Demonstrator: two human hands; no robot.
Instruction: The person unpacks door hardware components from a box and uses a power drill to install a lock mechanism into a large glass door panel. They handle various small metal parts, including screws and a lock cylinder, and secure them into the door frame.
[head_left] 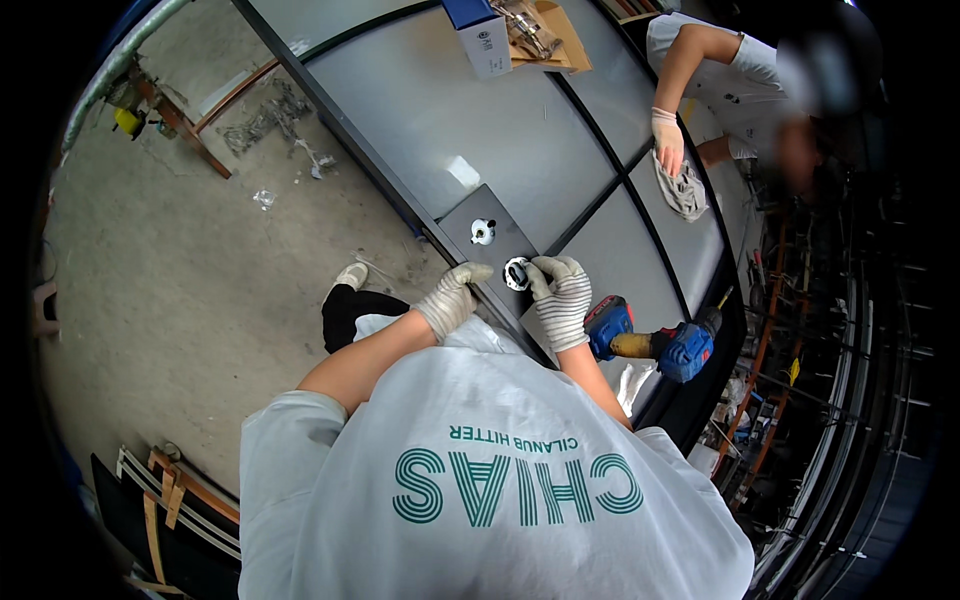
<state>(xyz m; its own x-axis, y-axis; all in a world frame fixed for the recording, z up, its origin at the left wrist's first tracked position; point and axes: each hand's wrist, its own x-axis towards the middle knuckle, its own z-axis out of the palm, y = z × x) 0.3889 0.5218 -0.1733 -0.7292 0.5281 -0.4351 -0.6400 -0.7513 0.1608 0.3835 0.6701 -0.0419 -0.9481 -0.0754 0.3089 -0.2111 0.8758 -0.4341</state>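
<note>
A large grey panel with black frame bars (430, 110) lies in front of me. Near its left edge is a dark rectangular plate (490, 208) with two round fittings. The farther fitting (482, 231) is silvery with a dark notch. The nearer one is a metal ring (516, 274) with a dark centre. My right hand (563, 305), in a striped work glove, is closed with thumb and finger at this ring's right rim. My gloved left hand (450, 300) is closed around the panel's edge beside the plate, its fingertips partly hidden.
A blue cordless drill (685, 350) lies right of my right hand, by a crumpled white scrap (635, 385). An open box (515, 35) of metal parts sits at the far end. Across the panel, a co-worker's gloved hand (668, 140) presses a grey cloth (683, 192) on it.
</note>
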